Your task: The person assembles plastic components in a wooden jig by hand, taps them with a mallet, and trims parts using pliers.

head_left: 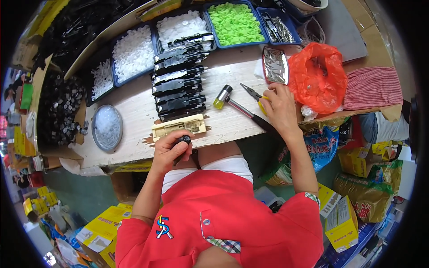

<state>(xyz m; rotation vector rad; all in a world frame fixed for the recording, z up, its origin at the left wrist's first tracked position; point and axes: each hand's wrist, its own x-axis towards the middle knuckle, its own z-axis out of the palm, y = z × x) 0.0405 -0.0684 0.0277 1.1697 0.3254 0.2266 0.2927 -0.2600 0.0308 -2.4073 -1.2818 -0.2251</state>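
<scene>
My left hand (172, 151) is closed around a black rod-like part with a round end (183, 139), held at the table's front edge; its lower portion is partly hidden by my fingers. Just beyond that hand lies a cream-coloured block fixture (178, 128) with a recess along it. Behind the fixture, black plastic assemblies (178, 89) are lined up in a row. My right hand (280, 107) is curled over the yellow handles of pliers (252, 92), whose jaws point away to the left. Its fingertips reach the near edge of a small metal tray (275, 67) of thin metal pieces.
A hammer (239, 107) with a yellow end lies between my hands. At the back stand bins of white caps (134, 49), green pieces (235, 24) and metal parts (278, 29). A round dish (107, 127) sits left; a red plastic bag (318, 78) and checked cloth (373, 88) lie right.
</scene>
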